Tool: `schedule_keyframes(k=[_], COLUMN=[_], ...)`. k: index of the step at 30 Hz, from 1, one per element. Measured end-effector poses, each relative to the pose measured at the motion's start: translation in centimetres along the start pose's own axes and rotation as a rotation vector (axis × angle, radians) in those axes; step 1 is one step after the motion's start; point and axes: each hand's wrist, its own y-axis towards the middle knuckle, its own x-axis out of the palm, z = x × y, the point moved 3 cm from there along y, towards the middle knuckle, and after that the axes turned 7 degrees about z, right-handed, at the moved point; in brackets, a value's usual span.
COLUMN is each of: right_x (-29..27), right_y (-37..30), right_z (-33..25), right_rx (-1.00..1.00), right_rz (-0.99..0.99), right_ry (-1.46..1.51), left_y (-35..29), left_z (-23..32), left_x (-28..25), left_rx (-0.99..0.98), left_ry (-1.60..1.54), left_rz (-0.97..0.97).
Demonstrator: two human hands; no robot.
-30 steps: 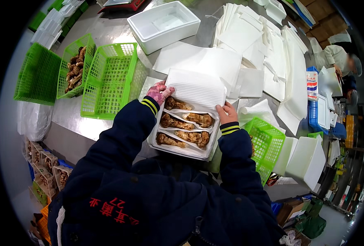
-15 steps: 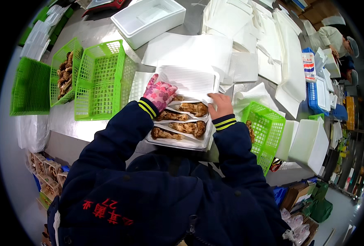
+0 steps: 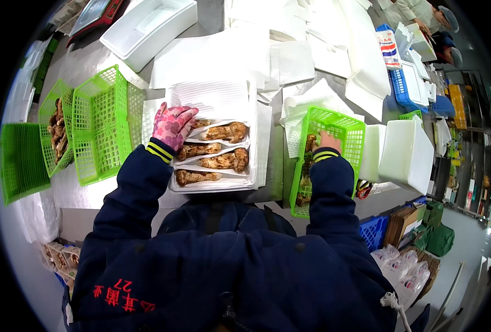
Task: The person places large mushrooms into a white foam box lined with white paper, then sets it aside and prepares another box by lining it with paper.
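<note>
My left hand (image 3: 173, 126), in a pink flowered glove, lies with outstretched fingers over the left side of a white tray (image 3: 252, 105). Several brown-and-cream mushrooms (image 3: 222, 160) lie in rows in its near part, with white paper between them. Ridged white lining (image 3: 209, 94) shows in the tray's far part. My bare right hand (image 3: 329, 142) reaches into a green basket (image 3: 356, 130) on the right, beside the mushrooms (image 3: 305, 185) there. Its fingertips are hidden, so its grip does not show.
Left of the tray stand a green basket (image 3: 102, 130), another with mushrooms (image 3: 60, 130), and stacked green baskets (image 3: 23, 160). A white foam box (image 3: 146, 30) and white paper sheets (image 3: 218, 55) lie beyond. Red-handled scissors (image 3: 363, 189) are by the right basket. A person (image 3: 417, 14) is at far right.
My right hand has left the tray's right edge and moved right into the green basket. My left hand stays at the tray's left side. The whole view has shifted.
</note>
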Motion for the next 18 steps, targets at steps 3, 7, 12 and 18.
schedule_keyframes(k=[3, 7, 12, 18], right_x=[1.4, 4.8, -4.3, -8.7], right_y=[-0.8, 1.2, -2.5, -3.7], right_z=[-0.4, 0.7, 1.3, -11.5], right_rx=[0.0, -0.026, -0.089, -0.522], right_rz=[-0.098, -0.075, 0.504, 0.208], right_ry=[-0.073, 0.018, 0.297, 1.596], left_y=[0.0, 0.0, -0.7, -0.5], left_z=[0.0, 0.4, -0.2, -0.3], left_x=[0.1, 0.0, 0.4, 0.5], left_rx=[0.002, -0.024, -0.072, -0.079], left_ry=[-0.003, -0.045, -0.108, -0.086], left_rz=[0.055, 0.161, 0.237, 0.225])
